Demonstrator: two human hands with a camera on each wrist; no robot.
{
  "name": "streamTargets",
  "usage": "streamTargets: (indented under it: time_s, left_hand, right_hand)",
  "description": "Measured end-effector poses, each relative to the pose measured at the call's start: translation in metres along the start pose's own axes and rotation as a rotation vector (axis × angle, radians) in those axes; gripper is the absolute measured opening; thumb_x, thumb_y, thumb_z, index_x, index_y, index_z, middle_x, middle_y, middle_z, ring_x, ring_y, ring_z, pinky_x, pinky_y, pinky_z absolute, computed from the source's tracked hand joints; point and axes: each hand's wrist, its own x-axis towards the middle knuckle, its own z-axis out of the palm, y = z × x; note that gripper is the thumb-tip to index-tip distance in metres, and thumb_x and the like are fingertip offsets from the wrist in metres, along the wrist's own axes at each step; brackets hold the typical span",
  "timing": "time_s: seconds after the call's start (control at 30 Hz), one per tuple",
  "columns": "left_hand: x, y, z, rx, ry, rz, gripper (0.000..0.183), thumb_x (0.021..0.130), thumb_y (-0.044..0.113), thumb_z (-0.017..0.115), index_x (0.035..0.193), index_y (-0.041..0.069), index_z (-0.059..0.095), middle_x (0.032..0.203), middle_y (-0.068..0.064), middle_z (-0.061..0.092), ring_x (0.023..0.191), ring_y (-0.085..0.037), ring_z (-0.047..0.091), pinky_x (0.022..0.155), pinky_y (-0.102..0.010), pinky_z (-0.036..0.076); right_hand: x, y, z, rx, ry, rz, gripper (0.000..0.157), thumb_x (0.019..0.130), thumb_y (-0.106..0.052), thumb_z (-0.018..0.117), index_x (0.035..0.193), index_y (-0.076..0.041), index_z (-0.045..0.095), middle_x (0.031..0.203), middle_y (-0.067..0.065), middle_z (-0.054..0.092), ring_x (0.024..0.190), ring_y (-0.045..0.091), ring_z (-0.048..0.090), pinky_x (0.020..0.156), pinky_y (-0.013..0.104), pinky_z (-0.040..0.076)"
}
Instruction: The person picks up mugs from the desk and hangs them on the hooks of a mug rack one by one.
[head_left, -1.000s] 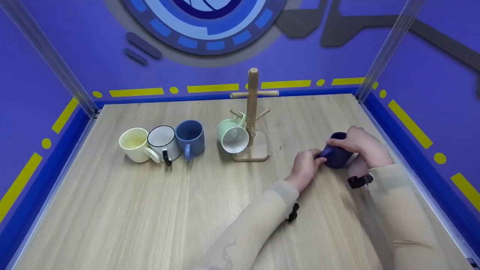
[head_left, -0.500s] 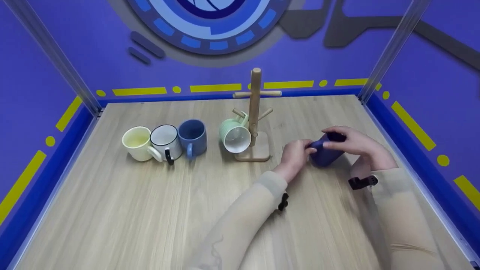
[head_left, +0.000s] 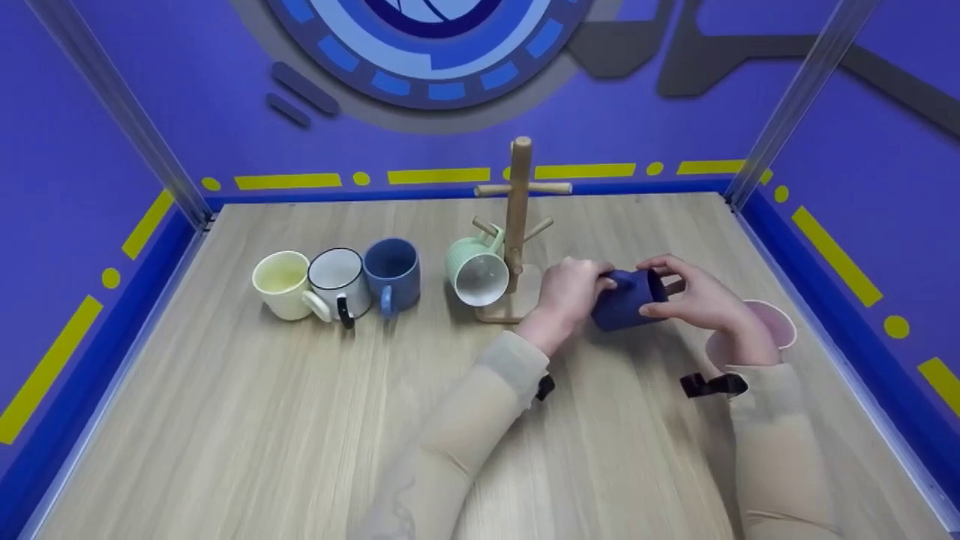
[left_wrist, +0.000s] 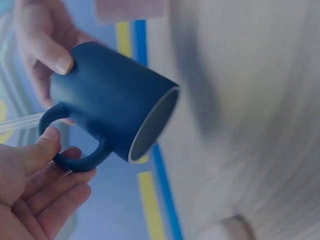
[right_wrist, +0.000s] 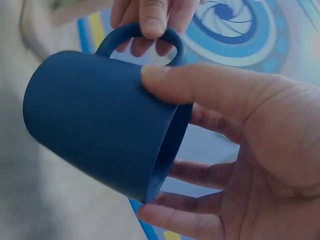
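Note:
A dark blue mug [head_left: 624, 306] is held tilted on its side above the right part of the table, its mouth facing right in the head view. My left hand [head_left: 564, 296] pinches its handle [left_wrist: 82, 163] between thumb and fingers. At the rim end my right hand [head_left: 705, 298] grips the mug, thumb on the outer wall and fingers spread around the rim, as the right wrist view shows. Just left of my left hand stands a wooden mug tree [head_left: 519, 180]. A pale green mug [head_left: 465, 259] hangs by its handle from one of its lower pegs, mouth toward me.
Behind my right wrist a pink mug [head_left: 780, 321] is partly hidden. A yellow mug [head_left: 281, 289], a white mug with black rim [head_left: 352, 296] and a blue mug [head_left: 401, 281] stand in a row at left. Blue-purple walls [head_left: 420, 150] enclose the wooden table [head_left: 300, 420].
Both hands have moved left with the dark blue mug. It has gone from nearly upright to lying tilted, mouth to the right. More of the pink mug shows now.

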Motion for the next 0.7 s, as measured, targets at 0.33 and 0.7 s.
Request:
streamTargets:
  time_s: [0.33, 0.7]
  left_hand:
    - [-0.025, -0.004, -0.032, 0.002, 0.393, 0.143, 0.024, 0.096, 0.038, 0.07, 0.107, 0.02, 0.082, 0.1, 0.005, 0.082, 0.088, -0.01, 0.078, 0.073, -0.025, 0.061]
    - [-0.07, -0.043, -0.056, -0.313, 0.49, 0.164, 0.02, 0.094, 0.015, 0.076, 0.111, 0.005, 0.08, 0.104, -0.008, 0.081, 0.097, -0.018, 0.078, 0.088, -0.023, 0.061]
  right_hand:
    - [0.001, -0.003, 0.029, 0.454, 0.03, -0.038, 0.054, 0.093, -0.005, 0.073, 0.142, -0.015, 0.052, 0.128, -0.002, 0.061, 0.109, 0.01, 0.069, 0.082, 0.03, 0.063]
    - [0.016, -0.03, 0.051, 0.493, -0.032, -0.127, 0.05, 0.092, -0.005, 0.069, 0.14, -0.015, 0.055, 0.128, 0.0, 0.063, 0.113, 0.017, 0.067, 0.082, 0.033, 0.062]
